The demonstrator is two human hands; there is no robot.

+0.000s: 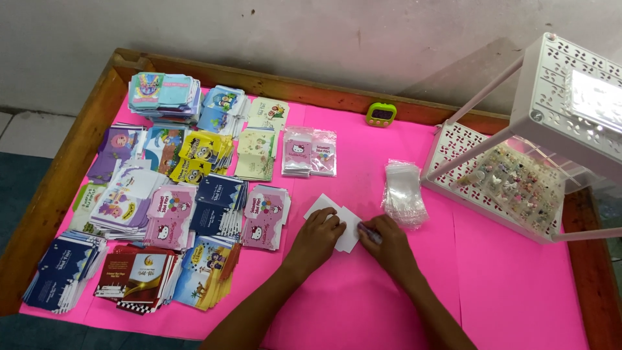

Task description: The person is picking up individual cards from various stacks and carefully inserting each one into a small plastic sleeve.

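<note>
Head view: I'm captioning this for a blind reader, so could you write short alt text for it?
Two bare hands rest on a pink table: the left hand presses down white cards while the right hand holds a small purple thing at their edge. Stacks of colourful envelopes lie left, clear bags and a white rack right.

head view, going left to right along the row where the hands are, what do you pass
stacks of printed cards → left hand → white paper → right hand → clear plastic bags → white perforated rack
</note>
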